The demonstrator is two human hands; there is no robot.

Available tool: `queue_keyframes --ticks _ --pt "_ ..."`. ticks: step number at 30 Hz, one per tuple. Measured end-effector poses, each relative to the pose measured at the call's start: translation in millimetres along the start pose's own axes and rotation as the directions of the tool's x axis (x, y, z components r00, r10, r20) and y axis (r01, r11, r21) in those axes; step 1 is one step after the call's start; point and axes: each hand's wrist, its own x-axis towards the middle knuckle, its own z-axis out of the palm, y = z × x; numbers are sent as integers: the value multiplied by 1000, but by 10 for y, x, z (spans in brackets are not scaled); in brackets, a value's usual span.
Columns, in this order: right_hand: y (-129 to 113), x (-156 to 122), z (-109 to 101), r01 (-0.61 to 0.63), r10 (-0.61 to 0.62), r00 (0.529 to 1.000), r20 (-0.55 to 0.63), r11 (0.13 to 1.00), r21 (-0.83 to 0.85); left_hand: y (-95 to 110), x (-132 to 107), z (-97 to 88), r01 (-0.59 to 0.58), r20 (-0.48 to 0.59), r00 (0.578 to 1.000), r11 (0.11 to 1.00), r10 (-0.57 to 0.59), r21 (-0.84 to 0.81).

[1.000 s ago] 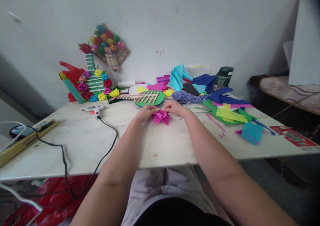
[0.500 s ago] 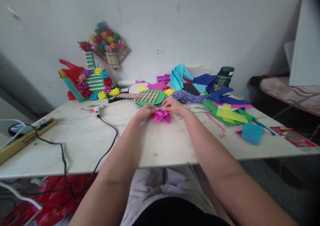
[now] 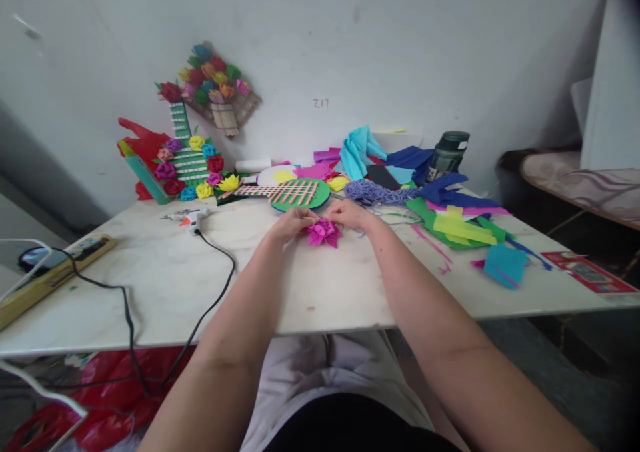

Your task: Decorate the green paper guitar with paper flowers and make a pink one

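A magenta paper flower (image 3: pixel 323 233) with pointed petals is held just above the table between my two hands. My left hand (image 3: pixel 295 223) pinches its left edge with the fingertips. On the other side, my right hand (image 3: pixel 349 215) has thumb and fingers closed on the upper right petals. Right behind the hands lies a green guitar-shaped piece (image 3: pixel 327 197) with a lattice of pale sticks. A yellow paper flower (image 3: pixel 229 183) rests beside its neck.
A glue gun (image 3: pixel 195 220) lies at the left, its black cord trailing off the table edge. Purple yarn (image 3: pixel 380 194), coloured paper (image 3: pixel 463 229) and a dark bottle (image 3: pixel 449 155) are at the right. A flower-decorated guitar (image 3: pixel 190 165) leans on the wall; a power strip (image 3: pixel 60 275) sits far left.
My right fingers have shifted slightly down onto the petals, and the flower has tilted a little. My left hand stays nearly in place.
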Motion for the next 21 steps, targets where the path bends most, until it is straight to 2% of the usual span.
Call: queue_keyframes --ticks 3,8,14,16,21 --pt "-25 -5 6 -15 15 1000 2 1000 -3 5 -3 4 2 3 1000 1000 -1 -5" --pt "-102 -51 13 -132 132 991 -22 991 14 0 -11 -2 10 11 1000 1000 -9 -28" --pt "-74 -45 24 -127 129 990 -54 991 43 16 -15 -6 12 -4 1000 1000 -12 -11" --pt "-49 -25 24 -99 100 993 -69 995 18 20 -11 -7 15 -11 1000 1000 -15 -5" --pt "-17 26 29 56 -73 987 -141 991 -122 21 -9 -6 6 0 1000 1000 -6 -4"
